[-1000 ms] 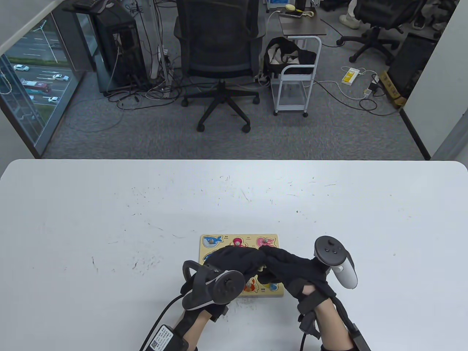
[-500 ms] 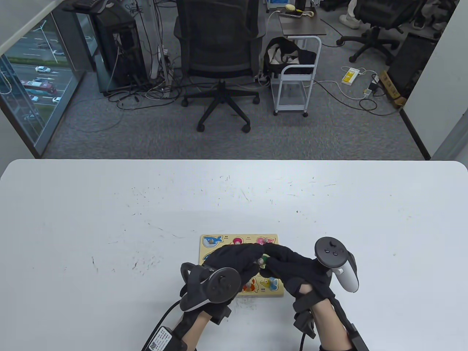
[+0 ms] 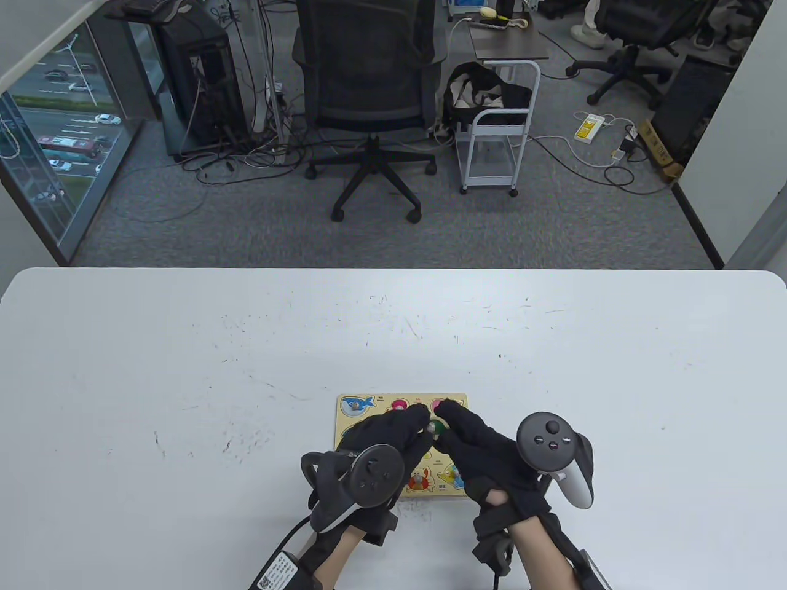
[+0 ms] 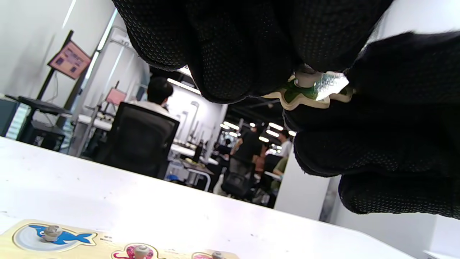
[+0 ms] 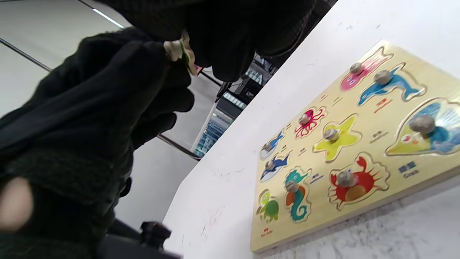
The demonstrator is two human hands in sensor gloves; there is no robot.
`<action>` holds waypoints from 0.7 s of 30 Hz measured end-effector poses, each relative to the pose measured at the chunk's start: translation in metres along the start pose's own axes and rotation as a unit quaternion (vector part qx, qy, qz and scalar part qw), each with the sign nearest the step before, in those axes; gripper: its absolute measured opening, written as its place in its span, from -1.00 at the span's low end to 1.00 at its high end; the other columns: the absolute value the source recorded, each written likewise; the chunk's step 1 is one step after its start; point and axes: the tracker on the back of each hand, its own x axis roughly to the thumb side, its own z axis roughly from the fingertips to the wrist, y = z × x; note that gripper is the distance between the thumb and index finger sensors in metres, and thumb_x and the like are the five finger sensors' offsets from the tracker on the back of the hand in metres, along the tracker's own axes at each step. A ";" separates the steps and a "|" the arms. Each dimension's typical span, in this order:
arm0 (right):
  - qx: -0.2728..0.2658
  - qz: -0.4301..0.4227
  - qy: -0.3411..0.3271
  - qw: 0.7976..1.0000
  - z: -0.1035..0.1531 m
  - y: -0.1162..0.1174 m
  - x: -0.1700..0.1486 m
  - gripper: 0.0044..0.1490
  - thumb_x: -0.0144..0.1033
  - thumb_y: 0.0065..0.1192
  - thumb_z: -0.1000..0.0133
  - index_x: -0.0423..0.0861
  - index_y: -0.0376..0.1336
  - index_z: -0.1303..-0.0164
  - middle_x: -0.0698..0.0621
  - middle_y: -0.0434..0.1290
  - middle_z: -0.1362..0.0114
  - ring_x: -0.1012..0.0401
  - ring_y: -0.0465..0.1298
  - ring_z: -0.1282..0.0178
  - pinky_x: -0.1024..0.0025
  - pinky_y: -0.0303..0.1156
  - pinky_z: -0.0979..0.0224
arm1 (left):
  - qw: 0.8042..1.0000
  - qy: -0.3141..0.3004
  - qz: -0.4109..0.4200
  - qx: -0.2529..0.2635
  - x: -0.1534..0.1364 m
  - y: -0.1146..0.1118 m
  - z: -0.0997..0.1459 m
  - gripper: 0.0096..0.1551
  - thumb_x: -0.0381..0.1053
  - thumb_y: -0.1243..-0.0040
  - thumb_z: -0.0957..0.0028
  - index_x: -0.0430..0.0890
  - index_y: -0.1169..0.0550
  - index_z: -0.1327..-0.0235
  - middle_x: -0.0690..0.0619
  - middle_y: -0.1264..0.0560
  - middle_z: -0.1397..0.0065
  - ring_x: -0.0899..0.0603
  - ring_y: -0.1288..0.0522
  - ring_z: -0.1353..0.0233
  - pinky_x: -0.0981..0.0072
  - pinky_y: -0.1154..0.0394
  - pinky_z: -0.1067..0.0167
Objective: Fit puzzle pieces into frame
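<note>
black-gloved left hand (image 3: 393, 437) and right hand (image 3: 473, 442) together pinch a green turtle piece (image 4: 305, 91) above the wooden puzzle frame (image 3: 344, 430), its knob plain only in the wrist views, on a scuffed white table (image 3: 184, 344) before an office chair (image 3: 369, 74).

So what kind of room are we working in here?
Most likely an open-plan office or lab: office chair on grey carpet, computer tower with loose cables, and a window overlooking a road. The puzzle board sits on a white table.
</note>
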 end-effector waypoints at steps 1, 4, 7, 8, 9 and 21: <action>0.006 -0.007 -0.003 1.000 0.000 0.001 0.000 -0.29 -0.12 0.32 -0.18 -0.02 0.16 -0.53 0.02 0.52 -0.43 0.13 0.64 -0.32 0.13 0.47 -0.42 | 1.000 0.002 -0.002 0.001 0.000 0.000 0.000 -0.43 0.28 -0.36 0.01 0.23 -0.58 -0.29 0.22 -0.71 -0.26 0.06 -0.70 -0.25 0.12 -0.59 -0.33; 0.012 -0.011 -0.025 1.000 0.000 0.005 0.002 -0.26 -0.11 0.33 -0.18 -0.02 0.15 -0.55 -0.01 0.49 -0.46 0.11 0.62 -0.34 0.11 0.46 -0.43 | 1.000 0.010 -0.003 0.008 -0.001 0.002 0.001 -0.42 0.28 -0.36 0.01 0.23 -0.57 -0.31 0.21 -0.70 -0.28 0.05 -0.69 -0.26 0.11 -0.58 -0.34; 0.013 -0.014 -0.035 0.999 0.000 0.007 0.003 -0.24 -0.10 0.33 -0.17 -0.02 0.12 -0.56 -0.01 0.47 -0.48 0.11 0.61 -0.36 0.11 0.45 -0.45 | 1.000 0.011 0.007 0.016 -0.003 0.004 0.001 -0.42 0.28 -0.36 0.01 0.23 -0.58 -0.31 0.22 -0.71 -0.28 0.06 -0.70 -0.26 0.11 -0.59 -0.34; 0.014 -0.017 -0.038 0.999 0.000 0.007 0.003 -0.23 -0.10 0.34 -0.17 -0.02 0.12 -0.56 -0.02 0.46 -0.48 0.11 0.61 -0.37 0.11 0.45 -0.45 | 1.000 0.011 0.012 0.019 -0.003 0.005 0.001 -0.43 0.27 -0.36 0.02 0.23 -0.58 -0.29 0.22 -0.71 -0.27 0.06 -0.70 -0.26 0.12 -0.59 -0.33; 0.016 -0.020 -0.040 0.999 0.000 0.007 0.003 -0.23 -0.10 0.34 -0.17 -0.02 0.12 -0.56 -0.02 0.46 -0.49 0.11 0.60 -0.37 0.11 0.45 -0.45 | 1.000 0.011 0.014 0.023 -0.003 0.006 0.002 -0.45 0.27 -0.37 0.02 0.24 -0.60 -0.27 0.22 -0.71 -0.26 0.06 -0.70 -0.25 0.12 -0.59 -0.33; 0.030 -0.018 -0.048 0.998 0.001 0.001 0.005 -0.19 -0.02 0.31 -0.18 -0.01 0.09 -0.60 -0.06 0.40 -0.56 0.01 0.54 -0.44 0.00 0.36 -0.51 | 1.000 -0.001 -0.004 0.016 -0.005 0.009 0.002 -0.51 0.25 -0.41 0.04 0.26 -0.63 -0.19 0.23 -0.73 -0.22 0.07 -0.71 -0.23 0.13 -0.60 -0.32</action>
